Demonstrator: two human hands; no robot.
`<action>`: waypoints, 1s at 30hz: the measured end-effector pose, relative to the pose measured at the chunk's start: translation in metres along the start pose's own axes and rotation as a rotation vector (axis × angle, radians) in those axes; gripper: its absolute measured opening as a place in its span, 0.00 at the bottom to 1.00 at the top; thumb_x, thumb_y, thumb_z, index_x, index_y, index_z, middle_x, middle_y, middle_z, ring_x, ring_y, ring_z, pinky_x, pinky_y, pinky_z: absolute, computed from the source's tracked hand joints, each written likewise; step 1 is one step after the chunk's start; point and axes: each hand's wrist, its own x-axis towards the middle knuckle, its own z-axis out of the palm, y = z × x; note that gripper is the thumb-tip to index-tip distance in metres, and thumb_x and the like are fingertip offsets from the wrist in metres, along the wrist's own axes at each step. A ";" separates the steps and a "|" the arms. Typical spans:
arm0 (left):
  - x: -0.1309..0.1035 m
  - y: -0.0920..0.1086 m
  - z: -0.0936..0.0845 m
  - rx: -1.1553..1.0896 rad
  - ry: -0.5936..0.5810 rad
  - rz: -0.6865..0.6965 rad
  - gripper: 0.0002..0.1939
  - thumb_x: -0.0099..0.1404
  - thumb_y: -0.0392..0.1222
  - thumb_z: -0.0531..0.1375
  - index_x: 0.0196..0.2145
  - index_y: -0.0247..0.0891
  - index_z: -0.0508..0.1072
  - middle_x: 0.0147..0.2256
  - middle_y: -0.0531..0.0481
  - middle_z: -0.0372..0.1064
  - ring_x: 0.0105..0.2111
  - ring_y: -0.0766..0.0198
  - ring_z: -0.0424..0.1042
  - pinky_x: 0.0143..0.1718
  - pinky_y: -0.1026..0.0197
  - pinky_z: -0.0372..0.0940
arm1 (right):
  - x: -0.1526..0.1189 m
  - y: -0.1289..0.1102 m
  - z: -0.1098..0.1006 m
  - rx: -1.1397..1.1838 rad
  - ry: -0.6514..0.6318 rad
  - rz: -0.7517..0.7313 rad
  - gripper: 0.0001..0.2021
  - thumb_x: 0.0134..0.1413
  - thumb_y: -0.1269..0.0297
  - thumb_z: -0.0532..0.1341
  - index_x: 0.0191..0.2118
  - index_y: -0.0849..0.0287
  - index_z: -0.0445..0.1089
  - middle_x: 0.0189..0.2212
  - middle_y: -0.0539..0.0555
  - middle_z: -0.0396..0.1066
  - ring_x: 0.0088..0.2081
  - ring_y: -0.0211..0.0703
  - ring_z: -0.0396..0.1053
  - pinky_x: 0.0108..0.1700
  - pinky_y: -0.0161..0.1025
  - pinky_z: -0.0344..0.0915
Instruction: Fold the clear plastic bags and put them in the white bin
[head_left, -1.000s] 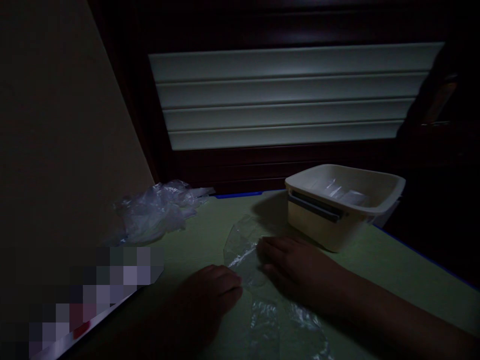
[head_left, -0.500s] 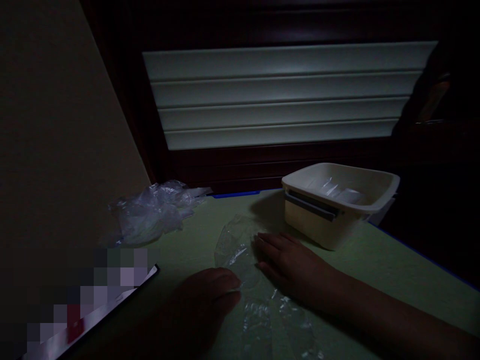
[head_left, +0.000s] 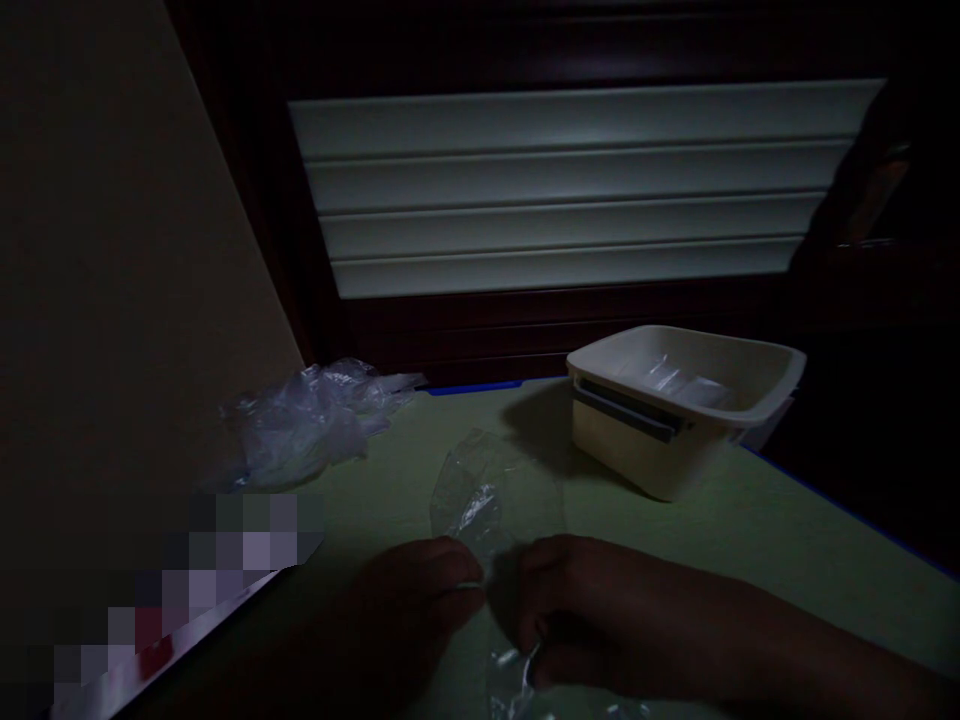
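Observation:
A thin, clear plastic bag [head_left: 469,490] lies spread on the green tabletop, with its rounded end away from me and shiny strips toward me. At its left edge is my left hand [head_left: 424,590], thumb and fingers pinched together on the film. My right hand [head_left: 574,600] is curled over the near part of the bag, its thumb and fingertips closing on a shiny fold. The dim light hides much of my left palm, and the bag's near end is partly covered by my right hand.
A cream plastic bin [head_left: 622,440] with a grey handle stands at the back right, clear plastic inside. A crumpled heap of clear plastic bags [head_left: 315,420] lies back left. A blurred, pale-edged flat object [head_left: 202,630] is at the near left. A louvred panel [head_left: 562,190] rises behind the table [head_left: 405,470].
My right hand has moved toward me from lying flat on the bag and curled its fingers onto the near strips. My left hand stays almost in place.

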 end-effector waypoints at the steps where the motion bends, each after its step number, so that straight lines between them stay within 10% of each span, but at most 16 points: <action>1: 0.000 0.000 0.001 -0.009 -0.005 0.003 0.08 0.60 0.30 0.49 0.31 0.38 0.67 0.32 0.49 0.70 0.32 0.64 0.68 0.34 0.65 0.65 | 0.000 0.001 0.001 -0.011 0.001 -0.005 0.03 0.51 0.73 0.61 0.34 0.61 0.70 0.34 0.52 0.70 0.36 0.37 0.67 0.40 0.32 0.62; 15: -0.002 0.003 0.000 -0.177 0.151 -0.024 0.10 0.59 0.31 0.53 0.39 0.35 0.66 0.36 0.46 0.68 0.37 0.61 0.66 0.39 0.60 0.64 | -0.002 -0.005 -0.002 0.091 0.063 0.072 0.07 0.49 0.77 0.54 0.32 0.61 0.66 0.30 0.51 0.68 0.32 0.36 0.65 0.35 0.30 0.62; 24: 0.001 -0.002 0.005 -0.109 -0.028 -0.017 0.07 0.62 0.33 0.53 0.28 0.37 0.68 0.30 0.52 0.67 0.32 0.64 0.64 0.34 0.63 0.61 | -0.003 -0.008 -0.001 0.182 0.083 0.117 0.04 0.51 0.71 0.56 0.34 0.60 0.67 0.33 0.52 0.69 0.34 0.38 0.66 0.37 0.34 0.64; 30: -0.001 -0.003 0.007 -0.121 0.068 0.007 0.10 0.62 0.33 0.49 0.26 0.36 0.66 0.29 0.51 0.66 0.30 0.65 0.64 0.32 0.63 0.61 | -0.003 -0.010 -0.004 0.109 0.076 0.103 0.22 0.38 0.67 0.68 0.42 0.59 0.65 0.41 0.52 0.68 0.40 0.40 0.66 0.41 0.33 0.62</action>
